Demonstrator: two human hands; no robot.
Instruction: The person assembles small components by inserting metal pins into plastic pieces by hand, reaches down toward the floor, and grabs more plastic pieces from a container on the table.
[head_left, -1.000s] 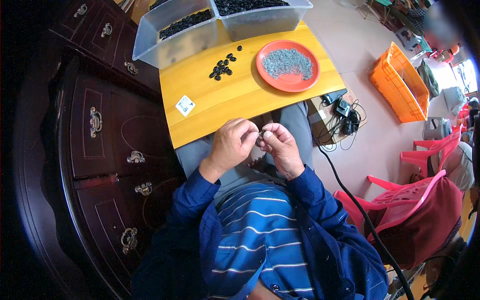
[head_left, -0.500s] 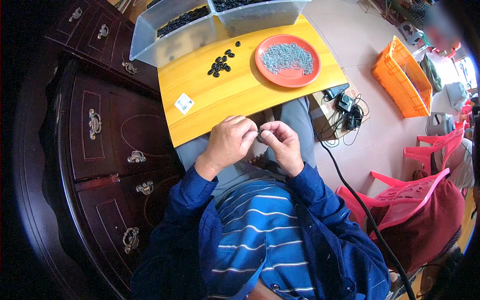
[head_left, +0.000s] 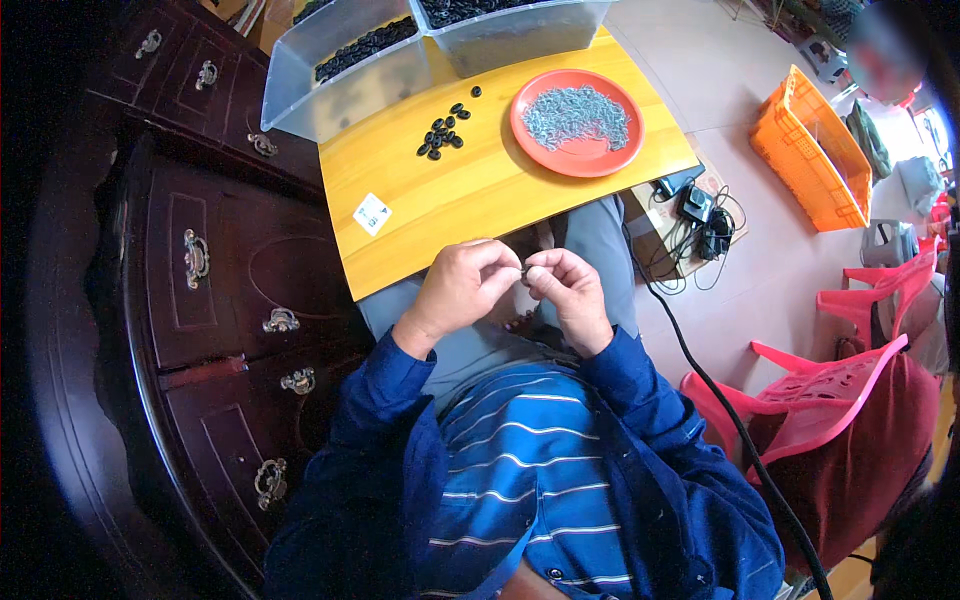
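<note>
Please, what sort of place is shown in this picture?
Probably a home room serving as a small workspace: a dark wooden cabinet stands left of a yellow table, which bears a red plate of small pieces.

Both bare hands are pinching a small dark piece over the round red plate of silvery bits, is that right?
Not over the plate: the head view shows the left hand and right hand pinching the small dark piece over the grey-trousered lap.

Counting two hands [head_left: 462, 288] near, about twelve loose black pieces [head_left: 457, 142], one red plate [head_left: 583, 160], one white card [head_left: 371, 214] left, one orange crate [head_left: 812, 165], two pink chairs [head_left: 825, 392] right
</note>
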